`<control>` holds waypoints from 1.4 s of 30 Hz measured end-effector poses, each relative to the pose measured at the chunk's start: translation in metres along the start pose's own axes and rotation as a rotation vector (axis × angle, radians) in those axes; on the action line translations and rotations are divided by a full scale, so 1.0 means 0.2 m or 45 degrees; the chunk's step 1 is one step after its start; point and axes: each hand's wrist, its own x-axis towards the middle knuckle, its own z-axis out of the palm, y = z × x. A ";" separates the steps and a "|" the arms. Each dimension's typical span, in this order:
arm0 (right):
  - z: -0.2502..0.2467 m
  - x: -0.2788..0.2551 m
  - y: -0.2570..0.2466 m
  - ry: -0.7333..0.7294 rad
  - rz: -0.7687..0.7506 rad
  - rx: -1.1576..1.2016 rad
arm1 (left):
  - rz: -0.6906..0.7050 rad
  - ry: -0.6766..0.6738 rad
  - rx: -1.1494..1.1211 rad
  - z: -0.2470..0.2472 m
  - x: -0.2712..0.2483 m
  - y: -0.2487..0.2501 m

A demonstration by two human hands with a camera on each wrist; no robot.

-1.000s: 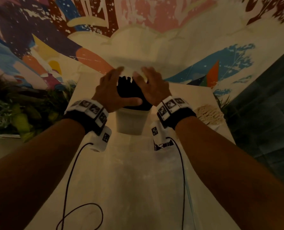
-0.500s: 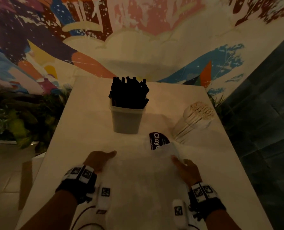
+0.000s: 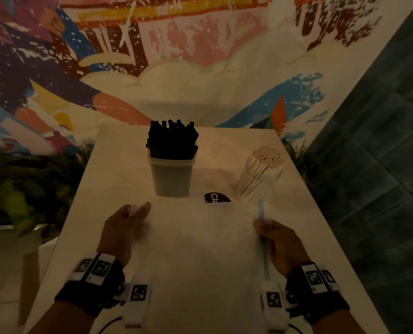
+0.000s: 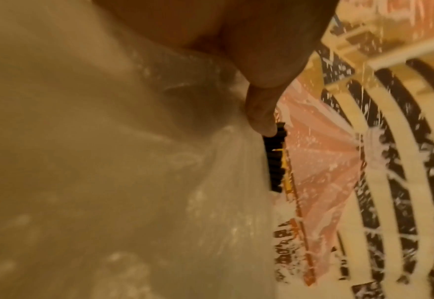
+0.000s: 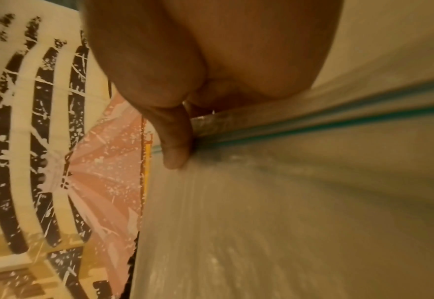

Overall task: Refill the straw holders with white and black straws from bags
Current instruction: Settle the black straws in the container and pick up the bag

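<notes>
A white holder (image 3: pixel 171 179) packed with black straws (image 3: pixel 173 141) stands mid-table. To its right a clear holder (image 3: pixel 261 174) is full of white straws. A clear plastic bag (image 3: pixel 200 237) lies flat between my hands, its dark label (image 3: pixel 216 198) at the far end. My left hand (image 3: pixel 135 210) pinches the bag's left edge; in the left wrist view the film (image 4: pixel 108 161) bunches under my thumb (image 4: pixel 259 113). My right hand (image 3: pixel 263 224) grips the right edge along the blue-green zip strip (image 3: pixel 264 256), and my thumb (image 5: pixel 175 141) presses on that strip (image 5: pixel 313 119).
The pale table (image 3: pixel 309 237) runs away from me to a painted mural wall (image 3: pixel 200 56). Green plants (image 3: pixel 20 194) sit beyond the left edge, and dark tiled floor (image 3: pixel 381 165) lies on the right. Cables trail from my wristbands at the near edge.
A second ago both hands were on the black straws in the holder. They have pulled back to the bag and now hold its left and right edges.
</notes>
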 end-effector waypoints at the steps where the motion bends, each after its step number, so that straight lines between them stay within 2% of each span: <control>1: -0.02 -0.02 0.00 0.024 -0.002 -0.063 | -0.003 0.020 -0.071 0.01 -0.03 0.03; 3: -0.07 -0.04 0.03 0.067 0.040 -0.234 | 0.018 0.066 -0.144 0.03 -0.09 0.09; 5: -0.11 -0.06 0.04 0.214 -0.010 -0.442 | 0.162 0.094 0.036 0.06 -0.15 0.18; 7: -0.13 -0.14 -0.03 0.409 -0.328 -0.736 | 0.392 -0.002 0.342 0.10 -0.21 0.28; 8: -0.11 -0.20 -0.09 0.416 -0.563 -0.842 | 0.494 -0.073 0.509 0.13 -0.25 0.33; 10: -0.01 -0.36 -0.24 0.202 -0.952 -0.955 | 0.597 -0.246 0.748 0.23 -0.36 0.42; 11: 0.05 -0.42 -0.30 0.038 -1.040 -0.989 | 0.630 -0.353 0.787 0.29 -0.43 0.46; 13: 0.13 -0.47 -0.40 -0.310 -1.065 -1.011 | 0.703 -0.575 0.735 0.39 -0.56 0.53; 15: 0.12 -0.47 -0.46 -0.526 -1.040 -0.934 | 0.719 -0.751 0.722 0.41 -0.64 0.59; 16: 0.08 -0.45 -0.46 -0.553 -1.015 -0.827 | 0.683 -0.809 0.813 0.38 -0.65 0.62; 18: -0.02 -0.45 -0.46 -0.548 -0.915 -0.608 | 0.546 -0.875 1.214 0.29 -0.64 0.63; 20: -0.12 -0.45 -0.43 -0.577 -0.814 -0.522 | 0.457 -0.858 1.628 0.20 -0.63 0.59; 21: -0.17 -0.44 -0.42 -0.574 -0.777 -0.538 | 0.472 -0.798 1.674 0.17 -0.63 0.57; 24: -0.27 -0.41 -0.36 -0.542 -0.690 -0.515 | 0.552 -0.536 1.283 0.07 -0.62 0.52; 26: -0.30 -0.41 -0.33 -0.504 -0.651 -0.431 | 0.497 -0.368 0.766 0.02 -0.62 0.48; 28: -0.31 -0.41 -0.31 -0.459 -0.644 -0.334 | 0.380 -0.340 0.066 0.01 -0.64 0.42; 30: -0.32 -0.41 -0.29 -0.463 -0.594 -0.212 | 0.252 -0.371 -0.363 0.02 -0.67 0.31; 33: -0.33 -0.39 -0.26 -0.465 -0.483 -0.126 | -0.054 -0.529 -0.371 0.11 -0.76 0.11; 35: -0.35 -0.36 -0.25 -0.444 -0.417 -0.073 | -0.022 -0.604 -0.206 0.15 -0.77 0.04; 37: -0.41 -0.33 -0.24 -0.491 -0.351 -0.065 | 0.048 -0.544 -0.167 0.16 -0.75 0.02; 41: -0.49 -0.33 -0.20 -0.673 -0.169 -0.440 | -0.003 -0.552 -0.445 0.16 -0.67 0.01; 42: -0.50 -0.33 -0.18 -0.683 -0.182 -0.523 | -0.032 -0.571 -0.463 0.15 -0.65 0.01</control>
